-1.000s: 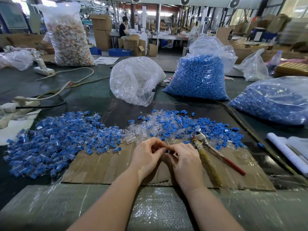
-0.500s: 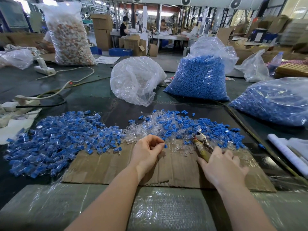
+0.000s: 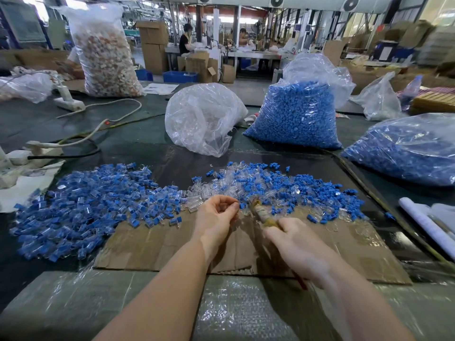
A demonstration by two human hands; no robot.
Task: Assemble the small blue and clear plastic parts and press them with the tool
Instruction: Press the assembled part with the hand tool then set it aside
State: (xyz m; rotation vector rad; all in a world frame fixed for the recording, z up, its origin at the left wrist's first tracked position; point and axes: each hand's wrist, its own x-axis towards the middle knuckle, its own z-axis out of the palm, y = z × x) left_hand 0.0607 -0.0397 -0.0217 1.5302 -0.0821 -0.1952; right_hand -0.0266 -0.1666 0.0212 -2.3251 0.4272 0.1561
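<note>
My left hand (image 3: 215,219) hovers over the cardboard sheet (image 3: 157,244), its fingertips pinching a small clear and blue part (image 3: 240,206). My right hand (image 3: 295,244) grips the pliers-like tool (image 3: 261,211) by its tape-wrapped handles; the tool's head points up-left towards my left fingertips. A red handle tip sticks out below my wrist. A pile of joined blue and clear pieces (image 3: 81,200) lies on the left. Loose blue and clear parts (image 3: 275,190) are spread behind the tool.
Behind the piles stand a clear bag (image 3: 202,119), a bag of blue parts (image 3: 295,116) and another blue-filled bag (image 3: 406,153) at the right. Power strips and cables (image 3: 73,141) lie at the left. White rolled material (image 3: 428,222) sits at the right edge.
My right hand left my left hand, reached right to the tool on the cardboard, took hold of it and swung its head towards my left fingertips. The left hand stayed in place.
</note>
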